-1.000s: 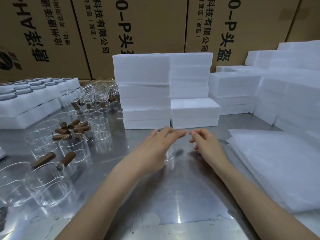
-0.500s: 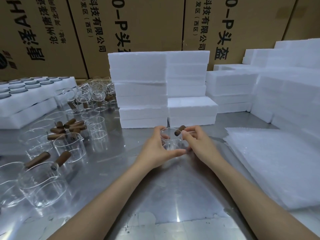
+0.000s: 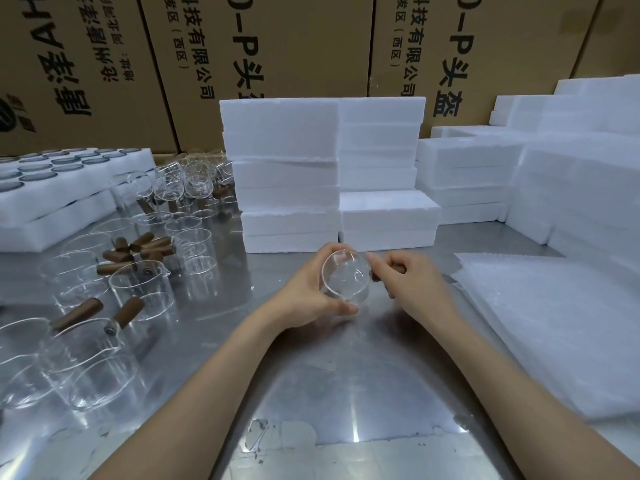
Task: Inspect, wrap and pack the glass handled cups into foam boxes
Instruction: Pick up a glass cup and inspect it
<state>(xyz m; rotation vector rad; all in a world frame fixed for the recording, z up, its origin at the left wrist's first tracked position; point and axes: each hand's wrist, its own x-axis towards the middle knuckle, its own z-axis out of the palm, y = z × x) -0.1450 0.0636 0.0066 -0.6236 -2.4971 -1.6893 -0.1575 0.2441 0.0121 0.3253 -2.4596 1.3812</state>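
Cardboard cartons (image 3: 284,46) printed with black characters wall off the top of the frame, and below them your steel table (image 3: 346,393) fills the rest. At centre frame you hold one glass cup (image 3: 344,277) tipped so its mouth faces you, which looks like the inspection step: that angle lets you look across the rim and down to the base. Your left hand (image 3: 308,296) cups the glass body, fingers curled round its far side and thumb under the lower edge. Your right hand (image 3: 412,285) has its fingers closed round the brown wooden handle (image 3: 375,274), mostly hidden behind them, probably so you can turn the cup.

Sheets of wrapping foam (image 3: 561,334) lie stacked at right of frame, close to your right hand, ready for wrapping. Foam boxes (image 3: 287,174) stand in two stacks just behind the cup, with more piled at upper right.

At left of frame the waiting cups (image 3: 138,289) crowd together; I count roughly nine or ten wooden handles, but the clear glass overlaps too much for a firm total. Two foam trays (image 3: 52,209) of round holes sit at upper left.
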